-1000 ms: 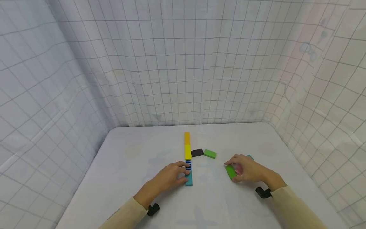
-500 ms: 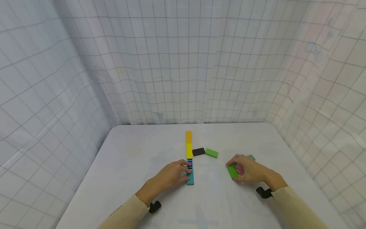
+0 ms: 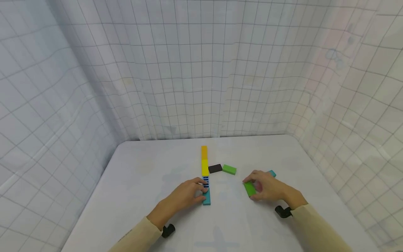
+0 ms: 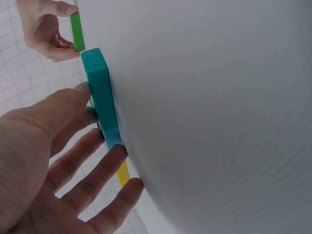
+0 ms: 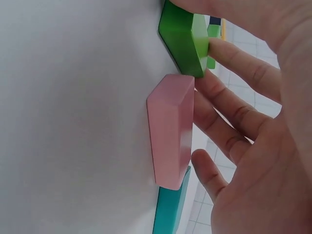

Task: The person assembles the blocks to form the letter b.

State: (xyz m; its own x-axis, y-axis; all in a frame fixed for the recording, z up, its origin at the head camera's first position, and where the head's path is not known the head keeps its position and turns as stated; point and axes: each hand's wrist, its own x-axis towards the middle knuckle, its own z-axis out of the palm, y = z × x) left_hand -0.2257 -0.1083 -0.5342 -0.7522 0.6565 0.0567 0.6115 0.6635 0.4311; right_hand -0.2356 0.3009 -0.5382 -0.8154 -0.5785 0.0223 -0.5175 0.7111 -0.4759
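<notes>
My right hand (image 3: 267,185) pinches a green block (image 3: 249,189) at its two ends, thumb on the near end and fingers at the far end. A pink block (image 5: 168,131) lies on the table beside it, under my palm, with a teal block (image 5: 170,209) beyond. My left hand (image 3: 185,194) rests against a straight row of blocks: its thumb touches the near teal block (image 3: 206,198), and its spread fingers lie along the patterned blue block (image 3: 205,182). A yellow block (image 3: 205,168) and an orange-yellow one (image 3: 204,152) continue the row away from me.
A black block (image 3: 215,168) juts right from the row at the yellow block, and a light green block (image 3: 229,169) stands at its right end. The white table (image 3: 157,157) is enclosed by gridded white curtains (image 3: 195,77) at the back and sides.
My right hand has moved slightly left with the green block, and more of the teal block behind it shows. My left hand stays at the row. The head view has shifted a little.
</notes>
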